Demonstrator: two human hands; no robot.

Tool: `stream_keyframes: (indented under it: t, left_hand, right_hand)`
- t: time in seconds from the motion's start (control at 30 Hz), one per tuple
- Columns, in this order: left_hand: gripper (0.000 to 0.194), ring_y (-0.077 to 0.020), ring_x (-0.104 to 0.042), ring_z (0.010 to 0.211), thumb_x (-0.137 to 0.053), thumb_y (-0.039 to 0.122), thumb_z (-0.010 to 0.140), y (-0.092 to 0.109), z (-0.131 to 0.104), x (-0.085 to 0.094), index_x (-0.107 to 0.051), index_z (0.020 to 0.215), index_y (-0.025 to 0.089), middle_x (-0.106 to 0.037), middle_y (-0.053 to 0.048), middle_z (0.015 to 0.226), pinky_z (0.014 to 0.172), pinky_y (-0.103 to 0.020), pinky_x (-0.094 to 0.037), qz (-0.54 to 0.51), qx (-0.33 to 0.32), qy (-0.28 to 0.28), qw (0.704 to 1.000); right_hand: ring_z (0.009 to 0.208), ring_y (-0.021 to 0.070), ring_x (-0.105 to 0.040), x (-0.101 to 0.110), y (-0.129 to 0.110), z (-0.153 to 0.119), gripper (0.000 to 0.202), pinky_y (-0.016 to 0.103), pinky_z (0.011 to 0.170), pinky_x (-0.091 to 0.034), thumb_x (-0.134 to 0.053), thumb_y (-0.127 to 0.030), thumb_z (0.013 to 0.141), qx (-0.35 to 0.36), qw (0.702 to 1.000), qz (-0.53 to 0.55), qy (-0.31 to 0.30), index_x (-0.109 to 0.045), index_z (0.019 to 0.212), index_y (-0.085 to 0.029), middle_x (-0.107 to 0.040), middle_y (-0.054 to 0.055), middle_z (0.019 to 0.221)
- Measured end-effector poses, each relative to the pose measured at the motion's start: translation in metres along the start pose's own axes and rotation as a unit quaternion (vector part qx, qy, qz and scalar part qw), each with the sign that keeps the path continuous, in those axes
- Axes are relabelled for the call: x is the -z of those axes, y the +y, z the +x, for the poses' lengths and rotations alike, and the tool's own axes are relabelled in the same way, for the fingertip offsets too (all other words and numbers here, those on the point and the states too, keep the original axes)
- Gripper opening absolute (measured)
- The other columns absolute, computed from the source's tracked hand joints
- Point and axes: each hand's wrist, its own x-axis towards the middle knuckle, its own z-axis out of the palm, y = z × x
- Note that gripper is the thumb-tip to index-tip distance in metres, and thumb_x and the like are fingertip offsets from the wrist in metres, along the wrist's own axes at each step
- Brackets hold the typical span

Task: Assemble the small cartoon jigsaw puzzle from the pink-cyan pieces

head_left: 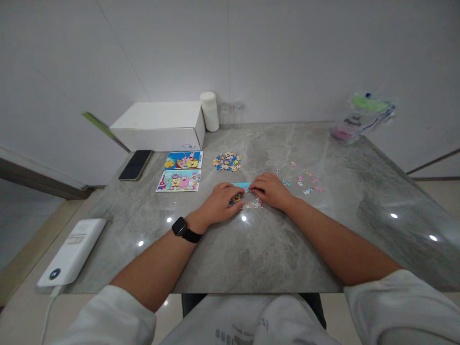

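Note:
A partly assembled jigsaw puzzle [256, 204] lies flat on the grey marbled table, with colourful pieces along its edges and a grey gap in the middle. My left hand [223, 201] covers its left side, thumb at the lower edge and fingers curled over the top. At the puzzle's upper right, my right hand [269, 189] has its fingertips pinched together on what looks like a small puzzle piece, mostly hidden. Loose puzzle pieces [308, 190] are scattered right of that hand. Beyond the puzzle sits a pile of mixed pieces [227, 162].
Two cartoon picture cards [178, 180] lie left of the pile, beside a phone [135, 165]. Behind stand a white box [158, 136], a white bottle [210, 112] and two clear glasses [237, 115]. A plastic bag [362, 120] sits back right; a white power bank [74, 254] is front left.

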Motion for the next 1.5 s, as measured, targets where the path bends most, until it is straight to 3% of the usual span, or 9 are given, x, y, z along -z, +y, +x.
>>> stream_keyframes:
  t: [0.2, 0.47, 1.1, 1.5]
  left_hand:
    - [0.04, -0.0286, -0.063, 0.125, -0.063, 0.042, 0.1, 0.0001, -0.0005, -0.0002, -0.066, 0.136, 0.026, -0.074, -0.009, 0.129, 0.116, -0.051, -0.044, 0.001, -0.003, 0.004, 1.0]
    - [0.038, -0.0294, -0.063, 0.124, -0.062, 0.041, 0.101, 0.003, 0.0003, 0.0019, -0.068, 0.134, 0.023, -0.075, -0.01, 0.128, 0.114, -0.051, -0.045, 0.004, -0.004, 0.0, 1.0]
    - [0.042, -0.0284, -0.063, 0.122, -0.063, 0.042, 0.101, 0.0014, -0.0006, 0.0006, -0.066, 0.139, 0.026, -0.074, -0.009, 0.129, 0.114, -0.05, -0.045, 0.004, -0.005, -0.002, 1.0]
    - [0.038, -0.0284, -0.064, 0.122, -0.062, 0.041, 0.101, 0.0036, -0.0002, 0.0027, -0.067, 0.135, 0.024, -0.075, -0.009, 0.129, 0.114, -0.05, -0.045, -0.001, -0.003, -0.008, 1.0]
  right_hand:
    - [0.099, 0.0258, -0.063, 0.0003, -0.002, -0.0002, 0.016, 0.041, 0.09, -0.04, -0.066, -0.023, 0.099, 0.016, 1.0, -0.01, 0.017, -0.082, 0.104, -0.024, -0.076, 0.008, 0.102]
    - [0.1, 0.0256, -0.065, 0.0031, 0.0034, -0.0016, 0.021, 0.039, 0.09, -0.045, -0.063, -0.015, 0.095, -0.03, 0.996, 0.016, 0.078, -0.08, 0.106, -0.022, -0.074, 0.01, 0.104]
    - [0.099, 0.0249, -0.063, 0.0008, 0.0021, -0.0033, 0.023, 0.04, 0.091, -0.041, -0.064, -0.018, 0.095, 0.009, 0.999, -0.029, 0.03, -0.084, 0.106, -0.025, -0.074, 0.009, 0.106]
    - [0.098, 0.0248, -0.066, 0.0039, 0.0009, -0.0027, 0.026, 0.04, 0.091, -0.044, -0.06, -0.012, 0.092, -0.005, 0.998, 0.018, 0.052, -0.082, 0.1, -0.023, -0.075, 0.009, 0.102]
